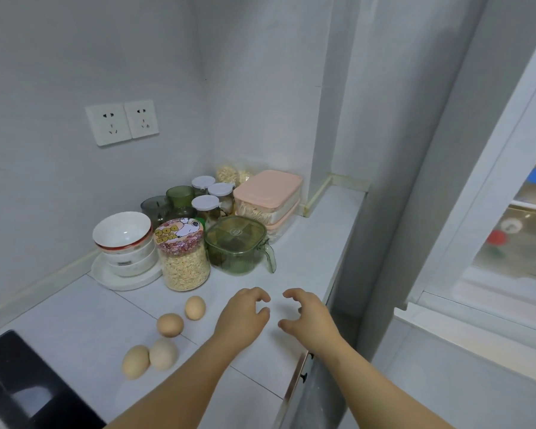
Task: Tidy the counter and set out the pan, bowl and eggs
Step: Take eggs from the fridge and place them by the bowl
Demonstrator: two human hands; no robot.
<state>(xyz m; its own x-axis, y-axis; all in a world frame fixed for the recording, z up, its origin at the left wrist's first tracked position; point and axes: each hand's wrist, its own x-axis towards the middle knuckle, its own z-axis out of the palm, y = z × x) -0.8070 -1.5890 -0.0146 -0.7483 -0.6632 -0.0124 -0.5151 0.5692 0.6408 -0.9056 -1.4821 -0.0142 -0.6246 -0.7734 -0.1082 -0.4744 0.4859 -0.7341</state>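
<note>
Several brown eggs lie loose on the white counter [75,311]: one egg [195,307] farthest back, another egg [170,325] in front of it, and a touching pair of eggs [149,359] nearest me. A stack of white bowls [123,239] sits on a white plate [112,280] at the back left. My left hand [242,317] and my right hand [307,317] hover side by side over the counter, right of the eggs, fingers loosely curled and holding nothing. No pan is in view.
Behind the hands stand a jar of oats [183,255], a green lidded jug [237,246], pink stacked boxes [268,196], small white-lidded jars [205,205] and dark glasses [167,202]. A black cooktop [19,382] is at bottom left. An open fridge [514,218] is on the right.
</note>
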